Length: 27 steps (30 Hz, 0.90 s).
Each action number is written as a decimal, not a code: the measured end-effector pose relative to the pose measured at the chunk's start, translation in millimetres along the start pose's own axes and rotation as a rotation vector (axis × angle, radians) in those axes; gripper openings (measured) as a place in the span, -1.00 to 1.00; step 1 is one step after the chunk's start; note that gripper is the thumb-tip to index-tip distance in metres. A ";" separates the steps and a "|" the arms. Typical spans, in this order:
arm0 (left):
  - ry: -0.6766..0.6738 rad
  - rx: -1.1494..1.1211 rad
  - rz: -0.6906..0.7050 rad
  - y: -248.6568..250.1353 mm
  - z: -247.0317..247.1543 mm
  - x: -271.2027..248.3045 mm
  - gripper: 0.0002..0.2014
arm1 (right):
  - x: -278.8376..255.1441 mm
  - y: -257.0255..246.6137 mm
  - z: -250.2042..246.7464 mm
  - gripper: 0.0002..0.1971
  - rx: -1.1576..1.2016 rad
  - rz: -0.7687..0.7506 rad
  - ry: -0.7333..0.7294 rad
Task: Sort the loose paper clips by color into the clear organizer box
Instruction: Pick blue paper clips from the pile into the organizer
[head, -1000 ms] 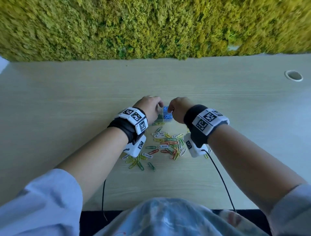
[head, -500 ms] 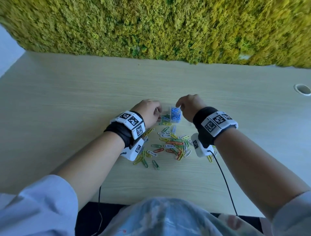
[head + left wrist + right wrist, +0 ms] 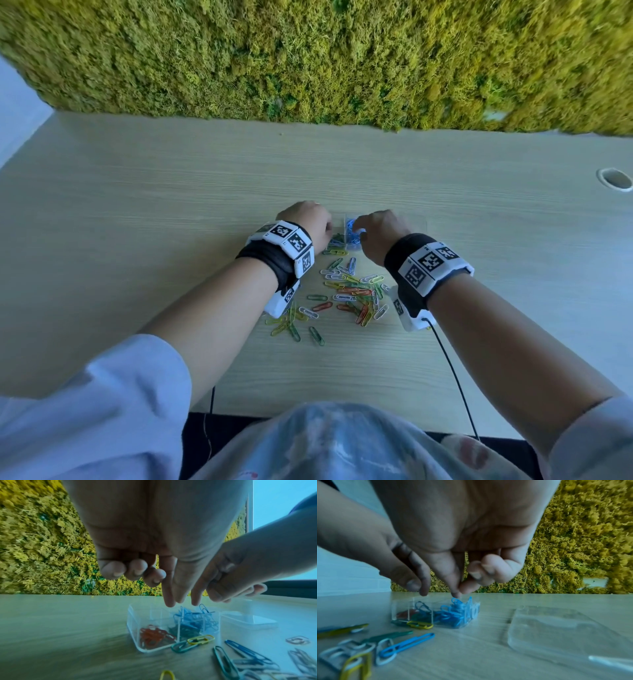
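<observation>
The clear organizer box [image 3: 343, 219] stands on the table behind the loose paper clips [image 3: 349, 291]. The left wrist view shows its compartments: red clips [image 3: 152, 635], dark green clips [image 3: 186, 629] and blue clips [image 3: 197, 618]. My left hand [image 3: 173, 601] hovers over the box with three fingers curled. Its forefinger and thumb point down together with nothing seen between them. My right hand [image 3: 458, 594] is over the blue compartment. There its thumb and forefinger pinch the top of a blue clip [image 3: 454, 600] on the heap.
The box's clear lid [image 3: 556, 631] lies flat just right of the box. A linked green and yellow clip [image 3: 193, 642] rests against the box's near wall. A moss wall [image 3: 308, 58] backs the table, and a cable hole [image 3: 615, 179] sits far right.
Both hands have stayed at the box while the head view shifted. The right hand has settled over the blue compartment. The loose clips lie as before.
</observation>
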<state>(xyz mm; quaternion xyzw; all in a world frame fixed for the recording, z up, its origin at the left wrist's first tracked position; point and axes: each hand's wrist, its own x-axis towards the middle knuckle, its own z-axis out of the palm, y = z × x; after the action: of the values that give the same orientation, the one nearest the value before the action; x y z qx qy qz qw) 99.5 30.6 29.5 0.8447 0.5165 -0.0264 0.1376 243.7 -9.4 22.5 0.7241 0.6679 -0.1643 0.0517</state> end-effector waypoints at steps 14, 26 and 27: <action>-0.168 0.163 -0.022 13.1 4.7 27.4 -0.88 | -16.5 4.5 5.5 -0.69 -0.090 -0.143 -0.063; -0.216 0.223 -0.036 14.5 9.8 34.1 -0.88 | -21.6 12.2 9.3 -0.78 -0.169 -0.146 -0.105; -0.228 0.227 -0.033 14.1 9.6 33.9 -0.86 | -21.2 13.2 9.0 -0.78 -0.155 -0.137 -0.104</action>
<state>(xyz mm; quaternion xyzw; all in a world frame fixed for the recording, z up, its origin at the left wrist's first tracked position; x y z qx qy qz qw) 128.7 51.4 16.8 0.8378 0.5051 -0.1823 0.0986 254.0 -33.6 18.7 0.6612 0.7228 -0.1526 0.1309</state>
